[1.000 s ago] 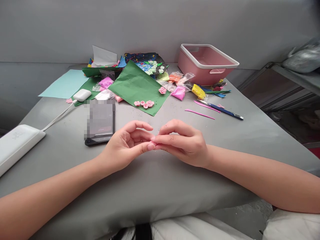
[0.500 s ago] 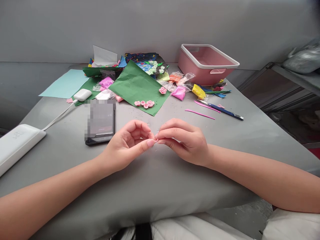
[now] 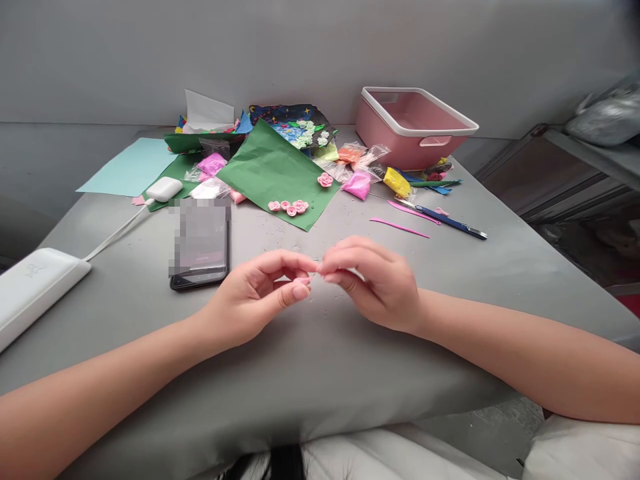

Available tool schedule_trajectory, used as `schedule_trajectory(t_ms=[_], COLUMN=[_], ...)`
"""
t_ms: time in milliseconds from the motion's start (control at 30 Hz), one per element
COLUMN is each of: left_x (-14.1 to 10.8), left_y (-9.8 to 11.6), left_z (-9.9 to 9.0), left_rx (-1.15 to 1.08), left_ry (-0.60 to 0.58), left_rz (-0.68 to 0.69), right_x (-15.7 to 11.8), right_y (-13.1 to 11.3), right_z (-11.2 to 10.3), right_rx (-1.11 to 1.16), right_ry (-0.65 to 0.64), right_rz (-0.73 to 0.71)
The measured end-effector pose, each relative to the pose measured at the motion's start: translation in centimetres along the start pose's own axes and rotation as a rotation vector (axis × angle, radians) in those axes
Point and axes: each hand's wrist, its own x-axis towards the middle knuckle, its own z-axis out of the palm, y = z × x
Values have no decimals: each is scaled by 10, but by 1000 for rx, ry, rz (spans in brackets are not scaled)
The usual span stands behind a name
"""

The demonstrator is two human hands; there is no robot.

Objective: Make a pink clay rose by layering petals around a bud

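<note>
Between the thumb and fingers of my left hand (image 3: 270, 287) is a small piece of pink clay (image 3: 303, 281). My right hand (image 3: 373, 280) is pinched just to its right, its fingertips meeting my left index fingertip; whatever sits in that pinch is too small to make out. Beyond both hands, a green sheet of paper (image 3: 275, 173) carries several pink clay roses (image 3: 300, 207), with one more rose (image 3: 325, 180) apart near its right corner.
A phone (image 3: 200, 247) lies left of my hands, near a white power bank (image 3: 40, 287) with a cable. Pink modelling tools (image 3: 399, 227) and a blue craft knife (image 3: 450, 222) lie right. Behind are bagged clay (image 3: 357, 185), a decorated dark sheet (image 3: 270, 117) and a pink basket (image 3: 400, 143).
My left index finger has stretched out toward the right fingertips. The thumbs have drawn slightly apart, and the pink clay shows more clearly in my left hand.
</note>
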Motion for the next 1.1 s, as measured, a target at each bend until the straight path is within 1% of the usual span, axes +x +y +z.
schedule_trajectory(t_ms=[67, 133, 200, 267, 333, 400, 533, 600, 667, 767, 833, 900, 1100], left_x=[0, 1, 3, 4, 5, 4, 0, -3, -6, -8, -7, -6, -4], left_y=[-2, -5, -7, -7, -5, -2, -4, -8, -13, -22, -26, -27, -26], left_z=[-3, -6, -8, -9, -8, -8, -8, -8, -8, -6, -5, -4, 0], left_rx=[31, 21, 5, 15, 33, 67, 187, 272, 431, 717, 819, 847, 820], left_ry=[56, 131, 196, 229, 231, 208, 151, 149, 151, 134, 119, 113, 106], left_rz=[1, 21, 42, 19, -28, -57, 0, 44, 84, 124, 137, 155, 191], right_x=[1, 1, 1, 1, 0, 0, 0, 0, 0, 0, 0, 1, 1], right_y=[1, 1, 2, 4, 5, 6, 8, 8, 8, 8, 6, 5, 6], right_z=[-1, -1, 0, 1, 2, 2, 3, 4, 5, 4, 4, 4, 7], right_rx=[22, 47, 79, 133, 205, 267, 347, 375, 408, 416, 376, 343, 324], right_ry=[49, 67, 76, 82, 87, 84, 92, 121, 136, 103, 82, 81, 77], right_rz=[115, 218, 291, 348, 403, 456, 564, 583, 577, 582, 610, 630, 607])
